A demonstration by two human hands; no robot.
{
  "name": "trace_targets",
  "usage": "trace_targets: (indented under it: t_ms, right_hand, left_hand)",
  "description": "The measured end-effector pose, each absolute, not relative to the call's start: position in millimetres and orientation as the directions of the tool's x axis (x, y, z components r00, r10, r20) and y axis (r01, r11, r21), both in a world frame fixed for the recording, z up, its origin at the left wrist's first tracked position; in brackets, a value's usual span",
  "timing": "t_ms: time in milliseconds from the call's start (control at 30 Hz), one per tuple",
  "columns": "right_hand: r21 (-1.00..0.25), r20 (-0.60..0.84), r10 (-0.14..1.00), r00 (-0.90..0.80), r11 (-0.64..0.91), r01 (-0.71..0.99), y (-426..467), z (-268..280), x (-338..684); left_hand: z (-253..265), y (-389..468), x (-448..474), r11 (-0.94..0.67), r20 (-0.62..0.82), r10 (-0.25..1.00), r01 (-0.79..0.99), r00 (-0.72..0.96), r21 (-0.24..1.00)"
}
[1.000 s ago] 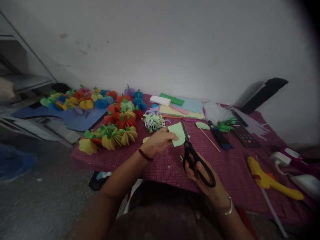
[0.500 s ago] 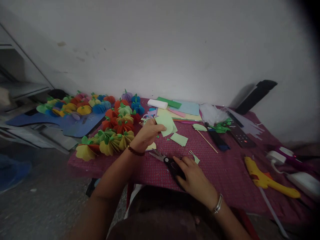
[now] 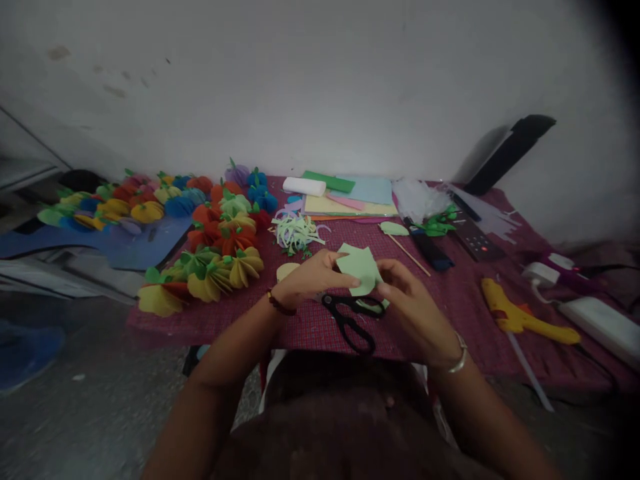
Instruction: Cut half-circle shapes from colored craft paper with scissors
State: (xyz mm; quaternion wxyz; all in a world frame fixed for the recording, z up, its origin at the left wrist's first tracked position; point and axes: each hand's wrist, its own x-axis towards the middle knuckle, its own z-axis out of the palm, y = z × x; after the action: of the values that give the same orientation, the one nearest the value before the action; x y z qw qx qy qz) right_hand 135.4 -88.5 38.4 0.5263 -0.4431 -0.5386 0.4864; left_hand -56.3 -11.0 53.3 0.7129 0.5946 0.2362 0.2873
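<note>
A pale green paper piece [image 3: 361, 267] is held above the near edge of a table covered in a maroon checked cloth [image 3: 450, 313], pinched from both sides. The left hand [image 3: 310, 279] is closed on the paper's left edge, thumb and fingertips pressed together on it, and a dark bead bracelet [image 3: 278, 305] is worn at that wrist. The right hand [image 3: 415, 307] is closed on the paper's right edge in the same pinching way, with a silver bangle [image 3: 457, 360] at its wrist. Black scissors [image 3: 353, 317] are laid flat on the cloth just below the paper, between the two hands and touched by neither. A small cream paper disc [image 3: 287, 270] is seen just left of the left hand, and a heap of curled paper strips [image 3: 296, 233] lies beyond it. Folded paper pumpkins in red, yellow, green and blue [image 3: 220, 257] are gathered at the left of the table, and more of them are spread on a blue sheet [image 3: 150, 237] beside it. Stacked coloured paper sheets [image 3: 350, 197] are set against the wall, with a white roll [image 3: 303, 186] at their left end. A yellow glue gun [image 3: 520, 321] is laid well to the right, and a black remote control [image 3: 475, 241] is placed beyond it.
</note>
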Motion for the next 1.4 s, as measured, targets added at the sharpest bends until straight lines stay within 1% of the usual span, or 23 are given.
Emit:
trace_targets:
  t_ms: [67, 133, 233, 367, 433, 500, 567, 667, 733, 767, 800, 833, 900, 933, 967, 1033, 1100, 1200, 1300, 1400]
  right_hand:
    - [-0.998, 0.062, 0.987, -0.150, 0.059, -0.026, -85.2, 42.8, 130.5]
    - [-1.000, 0.021, 0.986, -0.164, 0.019, -0.010, -83.5, 43.6, 125.1]
    - [-1.000, 0.004, 0.996, -0.087, 0.002, -0.012, -82.3, 40.0, 119.5]
    - [-1.000, 0.025, 0.998, 0.050, 0.024, 0.018, -82.1, 37.7, 117.1]
    - [-0.997, 0.056, 0.994, 0.094, 0.051, 0.055, -82.3, 38.4, 115.6]
    - [-0.994, 0.076, 0.992, 0.098, 0.067, 0.091, -81.9, 38.5, 113.2]
    - [-0.989, 0.079, 0.994, 0.078, 0.068, 0.131, -79.8, 36.8, 111.2]
    - [-0.967, 0.116, 0.993, 0.034, 0.105, 0.232, -74.5, 32.9, 112.7]
    - [-0.913, 0.211, 0.977, 0.024, 0.189, 0.362, -73.3, 32.5, 117.5]
    - [-0.864, 0.260, 0.966, 0.002, 0.231, 0.448, -74.6, 33.5, 120.4]
    - [-0.802, 0.286, 0.957, -0.048, 0.267, 0.535, -77.3, 35.3, 123.0]
    - [-0.731, 0.275, 0.952, -0.133, 0.296, 0.615, -81.6, 37.4, 125.0]
    - [-0.596, 0.105, 0.919, -0.381, 0.365, 0.715, -93.3, 41.6, 125.7]
    - [-0.528, 0.022, 0.884, -0.468, 0.407, 0.745, -99.8, 43.0, 124.3]
    - [-0.467, -0.037, 0.858, -0.513, 0.439, 0.768, -106.0, 43.6, 121.9]
    - [-0.374, -0.092, 0.841, -0.533, 0.467, 0.801, -115.6, 42.9, 116.0]
    - [-0.326, -0.114, 0.843, -0.525, 0.467, 0.822, -120.4, 40.9, 111.6]
    - [-0.327, -0.118, 0.836, -0.536, 0.477, 0.816, -121.5, 37.7, 112.7]
    - [-0.350, -0.055, 0.851, -0.522, 0.473, 0.808, -121.9, 33.4, 120.5]
    - [-0.316, 0.022, 0.860, -0.510, 0.490, 0.812, -124.3, 27.8, 127.4]
  left_hand:
    - [51.5, -12.9, -55.2, 0.135, -0.021, 0.662, -0.092, 0.749, 0.987]
    - [49.6, -13.5, -55.1, 0.135, -0.042, 0.646, -0.059, 0.762, 0.989]
    - [47.2, -12.5, -55.5, 0.125, -0.044, 0.648, -0.049, 0.760, 0.991]
    - [46.4, -12.2, -53.0, 0.115, 0.003, 0.659, -0.105, 0.752, 0.988]
    - [45.7, -14.9, -48.5, 0.121, 0.034, 0.710, -0.169, 0.704, 0.978]
    - [43.9, -19.4, -42.0, 0.136, 0.057, 0.792, -0.266, 0.608, 0.954]
    - [41.2, -23.8, -35.3, 0.164, 0.037, 0.861, -0.346, 0.506, 0.924]
    - [37.8, -24.6, -30.1, 0.187, -0.007, 0.916, -0.409, 0.402, 0.893]
    - [37.2, -19.5, -31.9, 0.149, 0.007, 0.944, -0.443, 0.330, 0.884]
    - [37.4, -15.6, -34.2, 0.121, 0.019, 0.956, -0.454, 0.293, 0.883]
    - [38.0, -11.2, -37.2, 0.094, 0.030, 0.966, -0.458, 0.257, 0.884]
    - [38.8, -6.7, -40.5, 0.069, 0.041, 0.973, -0.457, 0.227, 0.887]
    - [41.1, 1.3, -47.5, 0.014, 0.072, 0.983, -0.456, 0.170, 0.890]
    - [42.3, 4.6, -50.7, -0.017, 0.091, 0.986, -0.458, 0.142, 0.889]
    - [43.5, 7.3, -53.6, -0.045, 0.108, 0.988, -0.461, 0.113, 0.886]
    - [45.6, 11.3, -58.5, -0.083, 0.128, 0.990, -0.469, 0.064, 0.879]
    - [47.0, 14.2, -62.6, -0.102, 0.135, 0.990, -0.478, 0.035, 0.872]
    - [48.1, 17.6, -68.1, -0.124, 0.148, 0.989, -0.505, 0.007, 0.854]
    - [49.1, 20.1, -72.7, -0.134, 0.141, 0.990, -0.519, -0.026, 0.844]
    - [50.9, 22.2, -76.9, -0.139, 0.131, 0.990, -0.530, -0.053, 0.836]
